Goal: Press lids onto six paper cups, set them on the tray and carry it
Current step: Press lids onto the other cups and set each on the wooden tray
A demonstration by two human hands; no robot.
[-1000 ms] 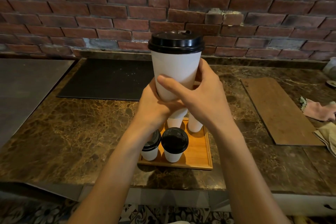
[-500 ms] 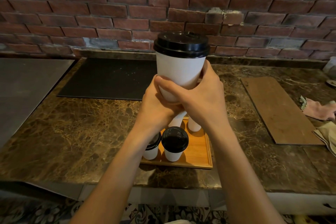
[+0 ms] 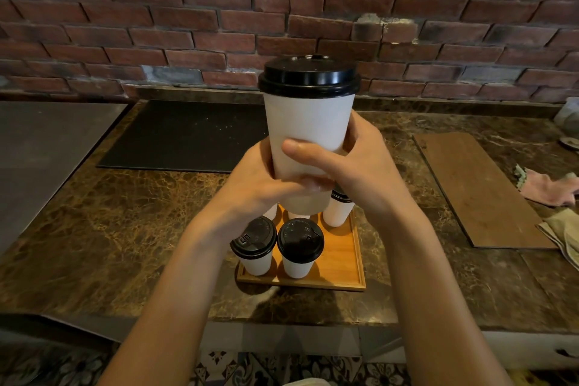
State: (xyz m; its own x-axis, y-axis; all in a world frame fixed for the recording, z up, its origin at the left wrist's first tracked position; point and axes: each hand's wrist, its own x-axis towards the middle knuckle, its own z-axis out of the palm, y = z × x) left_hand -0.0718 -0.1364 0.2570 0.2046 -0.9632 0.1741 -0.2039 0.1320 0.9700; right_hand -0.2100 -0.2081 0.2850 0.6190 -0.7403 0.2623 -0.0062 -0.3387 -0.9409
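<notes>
Both hands grip the held cup (image 3: 308,131), a white paper cup, and keep it upright in the air above the back part of the tray (image 3: 343,255). The black lid (image 3: 308,78) sits closed on its rim. The left hand (image 3: 257,186) curls around the lower part of this cup from the left. The right hand (image 3: 363,166) curls around it from the right, and its thumb lies across the front of the cup.

The wooden tray stands on the brown marble counter (image 3: 125,229), near its front edge. The front-left cup (image 3: 255,249) stands at the front-left corner of the tray, with its lid on. The second front cup (image 3: 300,249) stands just beside it along the front edge, also with a lid. The back-right cup (image 3: 338,211) stands near the back-right corner, partly hidden by the right hand. Behind the hands, the bottoms of 2 more cups (image 3: 272,211) show at the back edge.

A black mat (image 3: 188,135) lies at the back of the counter, and a wooden board (image 3: 479,188) lies toward the right edge, with a pink cloth (image 3: 548,189) beside it.
</notes>
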